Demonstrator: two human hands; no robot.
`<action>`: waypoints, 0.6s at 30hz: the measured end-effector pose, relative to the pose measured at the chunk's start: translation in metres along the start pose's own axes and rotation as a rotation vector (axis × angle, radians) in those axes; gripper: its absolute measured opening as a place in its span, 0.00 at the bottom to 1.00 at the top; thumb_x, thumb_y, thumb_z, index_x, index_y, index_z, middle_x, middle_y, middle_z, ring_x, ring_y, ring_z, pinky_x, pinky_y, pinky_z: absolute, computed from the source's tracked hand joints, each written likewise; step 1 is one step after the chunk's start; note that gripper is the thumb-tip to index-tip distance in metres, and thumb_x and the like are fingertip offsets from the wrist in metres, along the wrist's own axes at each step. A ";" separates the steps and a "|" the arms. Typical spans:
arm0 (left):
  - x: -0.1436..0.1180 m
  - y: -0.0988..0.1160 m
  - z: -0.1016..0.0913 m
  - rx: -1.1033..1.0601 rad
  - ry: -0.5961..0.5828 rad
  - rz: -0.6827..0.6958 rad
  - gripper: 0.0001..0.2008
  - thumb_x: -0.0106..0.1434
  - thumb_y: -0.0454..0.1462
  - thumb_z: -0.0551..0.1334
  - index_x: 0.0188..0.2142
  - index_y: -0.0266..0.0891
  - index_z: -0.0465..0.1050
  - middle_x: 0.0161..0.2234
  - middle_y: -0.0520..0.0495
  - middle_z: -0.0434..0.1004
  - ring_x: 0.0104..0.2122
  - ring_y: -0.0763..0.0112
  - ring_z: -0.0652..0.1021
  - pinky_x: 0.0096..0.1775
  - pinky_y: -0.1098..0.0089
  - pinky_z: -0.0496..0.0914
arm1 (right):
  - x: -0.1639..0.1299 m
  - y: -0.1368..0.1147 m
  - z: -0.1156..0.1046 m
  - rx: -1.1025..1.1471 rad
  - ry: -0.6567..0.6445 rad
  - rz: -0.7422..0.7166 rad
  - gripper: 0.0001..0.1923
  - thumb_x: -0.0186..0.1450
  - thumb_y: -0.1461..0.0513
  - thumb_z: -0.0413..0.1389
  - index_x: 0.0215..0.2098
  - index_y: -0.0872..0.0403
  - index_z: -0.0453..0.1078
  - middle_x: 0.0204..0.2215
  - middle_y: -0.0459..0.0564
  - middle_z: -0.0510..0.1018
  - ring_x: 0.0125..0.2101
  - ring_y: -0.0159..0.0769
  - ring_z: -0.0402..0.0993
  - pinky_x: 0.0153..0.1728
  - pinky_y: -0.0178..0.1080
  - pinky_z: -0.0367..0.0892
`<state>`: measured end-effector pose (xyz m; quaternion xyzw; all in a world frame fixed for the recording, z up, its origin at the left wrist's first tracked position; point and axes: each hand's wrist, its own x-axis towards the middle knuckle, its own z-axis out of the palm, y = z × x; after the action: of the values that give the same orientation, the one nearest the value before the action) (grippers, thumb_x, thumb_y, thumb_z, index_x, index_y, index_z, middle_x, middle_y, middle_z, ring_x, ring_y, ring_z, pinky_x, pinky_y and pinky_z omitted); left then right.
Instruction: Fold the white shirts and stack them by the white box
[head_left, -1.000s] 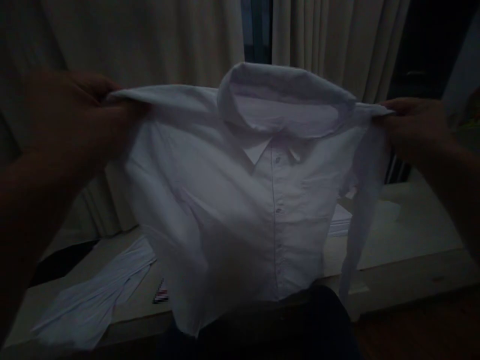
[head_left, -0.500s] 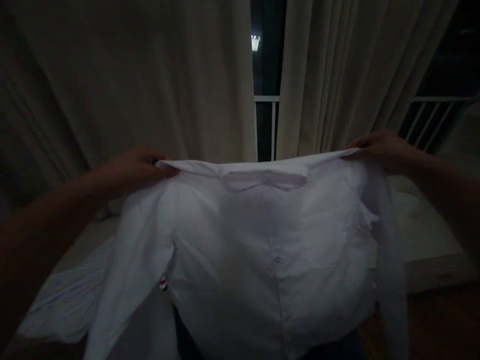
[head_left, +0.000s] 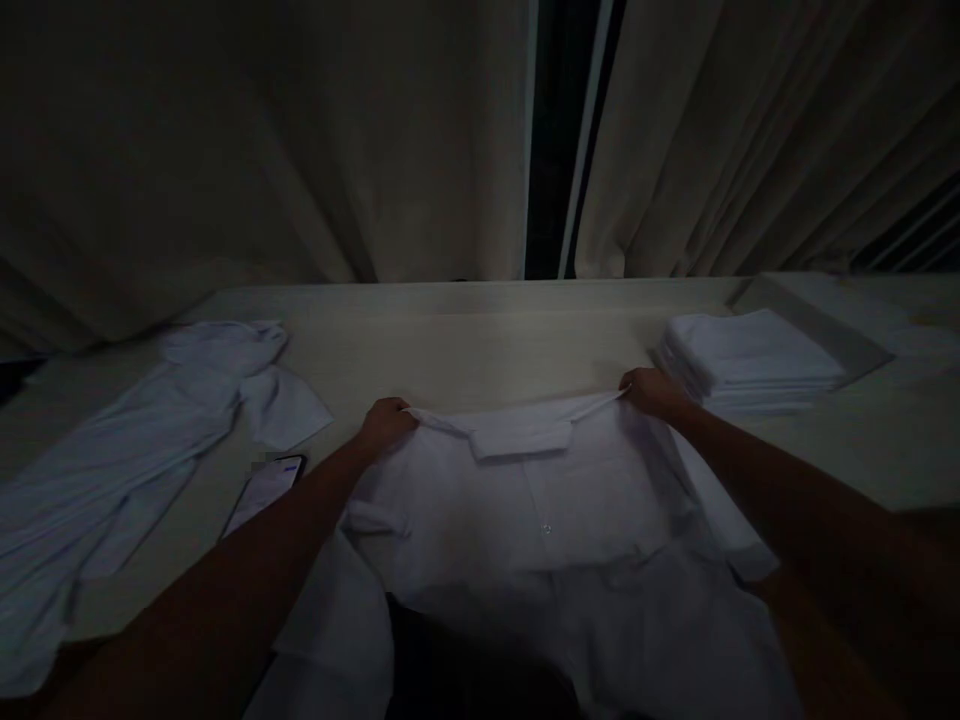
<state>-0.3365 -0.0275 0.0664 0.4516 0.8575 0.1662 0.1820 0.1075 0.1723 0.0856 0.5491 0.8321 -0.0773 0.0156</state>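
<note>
Lowered onto table [head_left: 465,340]: white shirt [head_left: 555,500], no readable writing.

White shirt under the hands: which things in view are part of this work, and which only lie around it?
In hand:
- white shirt, spread on the table
- left hand gripping one shoulder
- right hand gripping the other shoulder

Lying about:
- stack of folded white cloth
- loose white garment
- phone
- curtains

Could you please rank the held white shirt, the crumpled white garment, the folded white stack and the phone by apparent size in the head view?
1. Held white shirt, though nearest the camera
2. Crumpled white garment
3. Folded white stack
4. Phone
</note>
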 end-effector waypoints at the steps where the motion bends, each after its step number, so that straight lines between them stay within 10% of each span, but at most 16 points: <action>1: 0.011 0.000 0.004 0.016 0.016 -0.017 0.11 0.51 0.38 0.59 0.33 0.35 0.74 0.31 0.42 0.78 0.33 0.64 0.77 0.31 0.70 0.66 | 0.005 -0.001 0.006 -0.028 0.022 0.020 0.14 0.62 0.63 0.57 0.45 0.56 0.78 0.44 0.59 0.80 0.44 0.45 0.75 0.45 0.42 0.65; 7: 0.049 0.019 0.007 0.186 0.127 -0.011 0.18 0.56 0.38 0.57 0.46 0.35 0.71 0.45 0.33 0.76 0.46 0.51 0.75 0.43 0.57 0.68 | 0.024 -0.021 0.010 -0.309 0.183 0.021 0.16 0.67 0.64 0.47 0.46 0.59 0.75 0.45 0.64 0.76 0.49 0.52 0.68 0.46 0.48 0.62; 12: 0.015 0.052 0.027 0.304 0.289 0.197 0.22 0.61 0.37 0.53 0.54 0.33 0.66 0.56 0.29 0.65 0.59 0.45 0.62 0.57 0.48 0.55 | -0.001 -0.058 0.018 -0.309 0.324 -0.069 0.16 0.69 0.67 0.42 0.47 0.62 0.69 0.42 0.65 0.74 0.44 0.49 0.69 0.44 0.46 0.60; 18: -0.027 0.091 0.069 0.287 0.151 0.523 0.18 0.67 0.46 0.51 0.47 0.38 0.71 0.44 0.39 0.76 0.47 0.57 0.73 0.50 0.60 0.65 | -0.038 -0.111 0.055 0.030 0.261 -0.284 0.16 0.71 0.62 0.45 0.53 0.59 0.66 0.47 0.60 0.74 0.47 0.43 0.69 0.47 0.41 0.61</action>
<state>-0.2256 0.0073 0.0505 0.6645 0.7380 0.1177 0.0029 0.0181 0.0867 0.0477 0.4315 0.8950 -0.0190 -0.1117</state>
